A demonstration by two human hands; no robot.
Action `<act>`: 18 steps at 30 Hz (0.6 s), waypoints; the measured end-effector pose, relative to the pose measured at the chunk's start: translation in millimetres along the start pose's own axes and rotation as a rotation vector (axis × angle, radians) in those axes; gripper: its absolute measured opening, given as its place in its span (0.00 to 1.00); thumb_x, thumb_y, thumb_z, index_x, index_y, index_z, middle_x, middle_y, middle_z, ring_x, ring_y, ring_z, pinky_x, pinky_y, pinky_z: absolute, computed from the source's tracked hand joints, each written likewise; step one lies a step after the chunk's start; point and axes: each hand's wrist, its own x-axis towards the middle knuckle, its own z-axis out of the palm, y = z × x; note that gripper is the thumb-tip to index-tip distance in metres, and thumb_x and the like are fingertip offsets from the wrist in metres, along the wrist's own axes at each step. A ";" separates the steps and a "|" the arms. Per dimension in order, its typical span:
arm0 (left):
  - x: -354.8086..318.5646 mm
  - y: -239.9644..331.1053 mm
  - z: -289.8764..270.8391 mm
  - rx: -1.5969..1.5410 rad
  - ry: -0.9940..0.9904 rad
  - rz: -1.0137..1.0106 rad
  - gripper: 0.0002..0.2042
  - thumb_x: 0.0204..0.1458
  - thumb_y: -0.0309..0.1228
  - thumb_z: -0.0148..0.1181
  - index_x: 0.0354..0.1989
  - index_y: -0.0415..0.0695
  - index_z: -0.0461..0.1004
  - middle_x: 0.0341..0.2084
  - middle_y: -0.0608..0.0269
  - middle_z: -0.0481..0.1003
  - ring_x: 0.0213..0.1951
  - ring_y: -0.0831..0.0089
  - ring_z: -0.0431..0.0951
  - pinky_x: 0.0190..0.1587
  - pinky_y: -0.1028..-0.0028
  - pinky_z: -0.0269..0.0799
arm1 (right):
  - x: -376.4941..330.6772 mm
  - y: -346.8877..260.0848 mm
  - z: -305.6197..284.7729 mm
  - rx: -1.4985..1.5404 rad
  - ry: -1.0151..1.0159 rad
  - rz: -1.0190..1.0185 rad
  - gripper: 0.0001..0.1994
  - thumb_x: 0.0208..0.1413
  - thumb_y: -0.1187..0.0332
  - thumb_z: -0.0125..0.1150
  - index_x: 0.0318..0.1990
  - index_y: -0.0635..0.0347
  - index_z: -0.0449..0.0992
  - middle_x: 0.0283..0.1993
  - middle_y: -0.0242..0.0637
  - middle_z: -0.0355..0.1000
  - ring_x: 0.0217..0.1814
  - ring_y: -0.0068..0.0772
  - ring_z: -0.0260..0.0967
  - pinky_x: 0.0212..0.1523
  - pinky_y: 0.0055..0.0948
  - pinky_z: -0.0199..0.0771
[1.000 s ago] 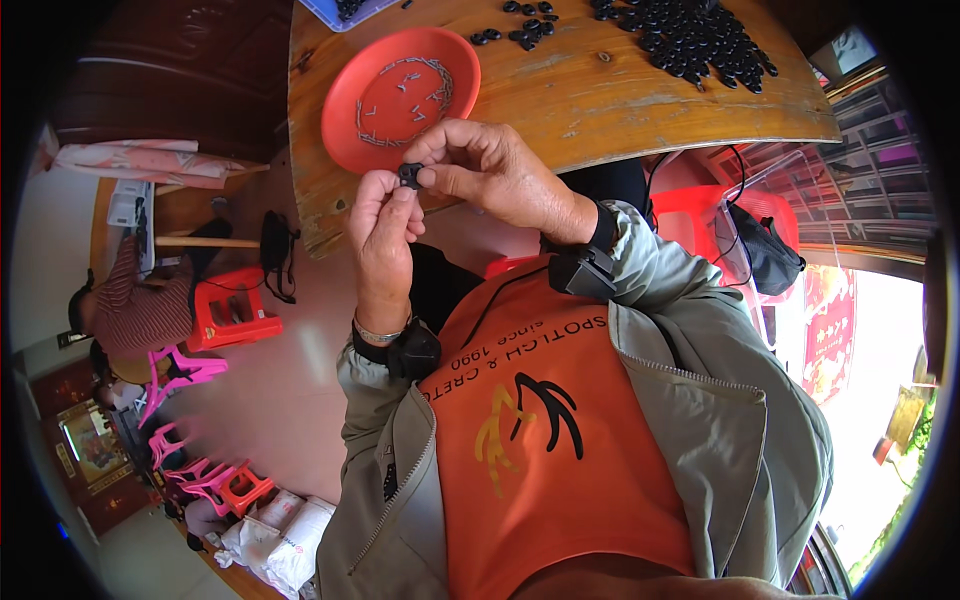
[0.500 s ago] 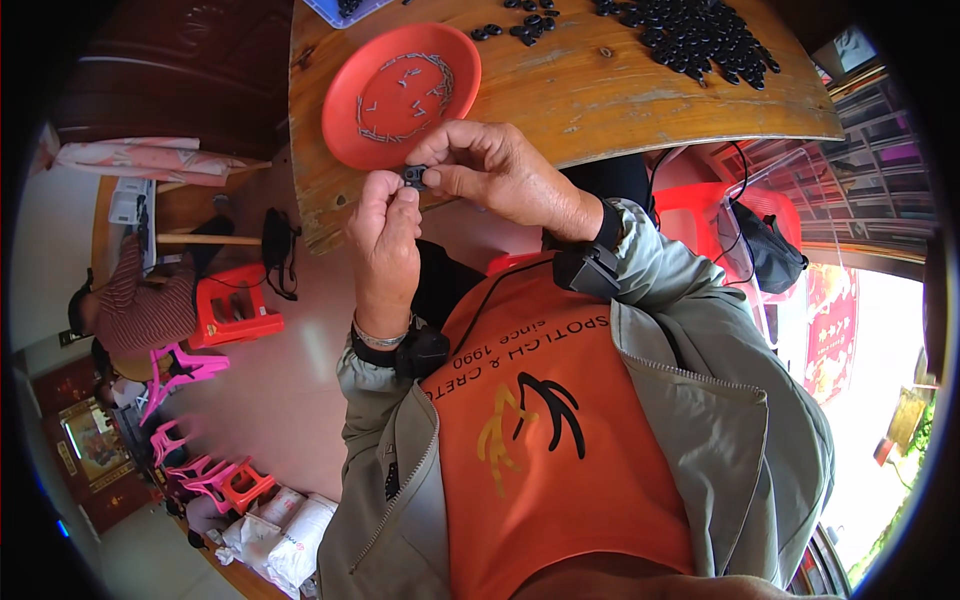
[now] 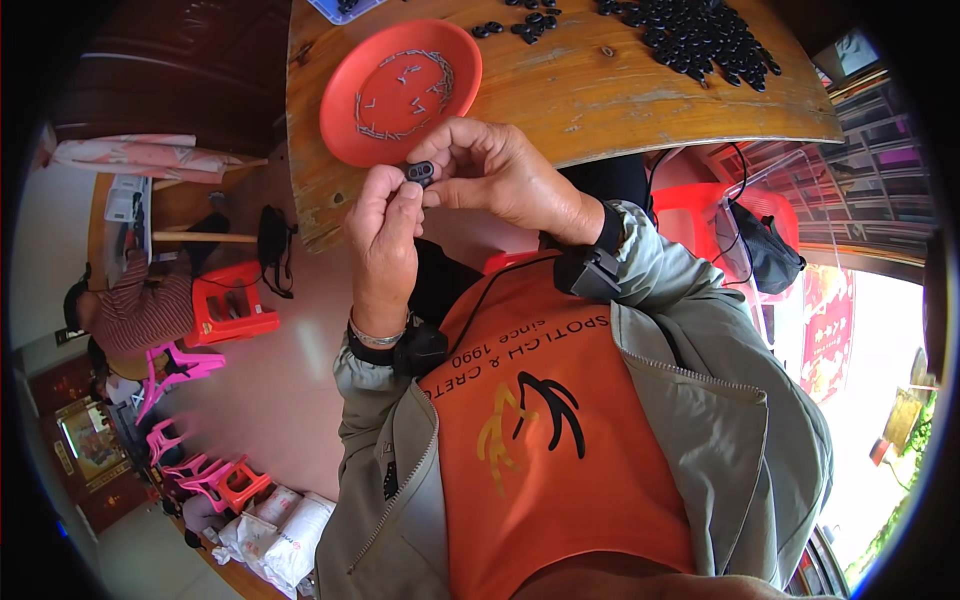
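Note:
Just off the table's near edge, my left hand (image 3: 385, 235) pinches a small black oval part (image 3: 420, 173) between thumb and forefinger. Two round recesses show on the part's upper face. My right hand (image 3: 510, 185) is curled around its other side, with thumb and forefinger tips against it. Directly beyond my fingers stands a red round dish (image 3: 342, 105), holding many thin silvery pins (image 3: 440, 70), most lying in a ring with a few loose inside.
On the wooden table (image 3: 560, 100) a heap of black oval pieces (image 3: 705, 45) lies far right, with a smaller group (image 3: 530, 25) left of it. A pale blue tray (image 3: 345, 8) sits at the far edge. Another person (image 3: 145, 305) sits at the left near a red stool (image 3: 232, 305).
The black part has turned in my fingers, and more of its oval face with the two recesses shows. Both hands stay in nearly the same place.

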 end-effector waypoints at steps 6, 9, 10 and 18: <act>-8.2 1.1 4.8 0.018 0.015 0.241 0.09 0.57 0.30 0.49 0.38 0.36 0.67 0.27 0.66 0.70 0.26 0.82 0.65 0.30 0.80 0.63 | -4.6 -19.3 5.1 0.155 -0.017 0.081 0.13 0.49 0.81 0.63 0.43 0.62 0.74 0.38 0.30 0.74 0.41 0.18 0.71 0.46 0.20 0.73; -10.7 0.7 4.6 0.126 0.042 0.389 0.12 0.58 0.33 0.48 0.41 0.35 0.67 0.29 0.63 0.71 0.27 0.79 0.67 0.33 0.78 0.65 | -8.3 -28.2 8.9 0.195 -0.018 0.094 0.13 0.49 0.81 0.63 0.43 0.64 0.74 0.38 0.31 0.75 0.40 0.19 0.72 0.46 0.20 0.73; -10.7 0.1 4.2 0.210 0.054 0.480 0.13 0.58 0.34 0.48 0.41 0.35 0.66 0.29 0.62 0.71 0.28 0.77 0.68 0.34 0.76 0.66 | -8.9 -30.9 9.7 0.195 -0.014 0.091 0.13 0.49 0.81 0.63 0.43 0.64 0.74 0.38 0.31 0.75 0.40 0.19 0.72 0.46 0.20 0.73; -6.8 -3.2 7.1 0.403 0.140 0.692 0.12 0.57 0.32 0.49 0.40 0.34 0.67 0.29 0.50 0.73 0.28 0.59 0.74 0.32 0.67 0.70 | -8.3 -36.1 6.8 0.115 -0.078 0.020 0.12 0.50 0.81 0.63 0.43 0.66 0.74 0.38 0.33 0.75 0.41 0.19 0.72 0.43 0.20 0.73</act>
